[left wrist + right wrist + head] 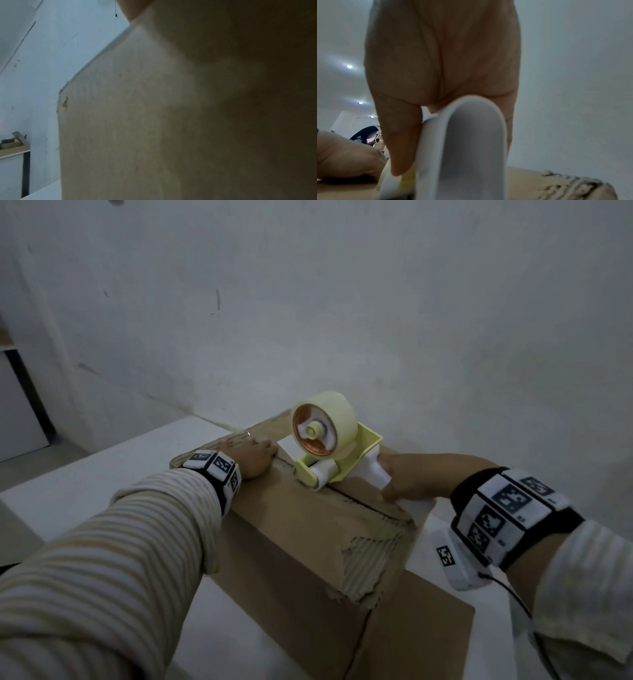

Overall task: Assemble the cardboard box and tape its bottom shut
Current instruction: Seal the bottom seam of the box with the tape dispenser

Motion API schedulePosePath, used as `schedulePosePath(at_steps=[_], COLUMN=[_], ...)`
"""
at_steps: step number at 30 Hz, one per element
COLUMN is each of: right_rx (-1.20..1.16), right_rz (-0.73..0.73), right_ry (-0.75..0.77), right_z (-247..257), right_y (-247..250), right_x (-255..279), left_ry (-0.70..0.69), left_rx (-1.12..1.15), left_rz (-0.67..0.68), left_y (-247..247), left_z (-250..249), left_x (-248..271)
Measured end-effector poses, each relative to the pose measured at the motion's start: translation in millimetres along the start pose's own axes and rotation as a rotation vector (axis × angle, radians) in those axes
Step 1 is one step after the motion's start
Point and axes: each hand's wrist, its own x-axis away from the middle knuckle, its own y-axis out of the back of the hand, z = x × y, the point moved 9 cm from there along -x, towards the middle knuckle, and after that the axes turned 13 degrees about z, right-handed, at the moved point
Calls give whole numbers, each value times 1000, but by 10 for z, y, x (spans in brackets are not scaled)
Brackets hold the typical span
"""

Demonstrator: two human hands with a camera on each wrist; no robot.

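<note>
A brown cardboard box (301,529) stands on the white table, its folded flaps facing up with a seam down the middle. A yellow tape dispenser (320,440) with a pale roll sits on that seam. My right hand (407,477) grips its white handle (376,470) from the right; the right wrist view shows my palm (443,54) wrapped over the handle (462,148). My left hand (251,457) lies flat on the left flap, fingers straight, pressing it down. The left wrist view shows only the box side (154,121) up close.
The white table (85,481) runs left and behind the box to a grey wall (342,302). The box's near right corner (373,563) is torn, showing corrugation. A loose flap (428,621) juts out at lower right. A person sits far off (366,135).
</note>
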Motion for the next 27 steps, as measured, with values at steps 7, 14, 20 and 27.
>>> schedulePosePath(at_steps=[7,14,20,27], right_rx=[-54,0,-62,-128], right_rz=[-1,-145,-180,-173], right_ry=[29,131,138,127], right_z=[-114,43,-25,-221], right_y=[-179,-161,-222,-294], right_x=[254,313,294,480], left_ry=[-18,-85,-81,-54], left_rx=[28,-56,17,-47], left_rz=[70,198,192,243], left_y=[-58,-319,-333,-389], left_z=[-78,-702,-654,-699], left_x=[52,335,287,342])
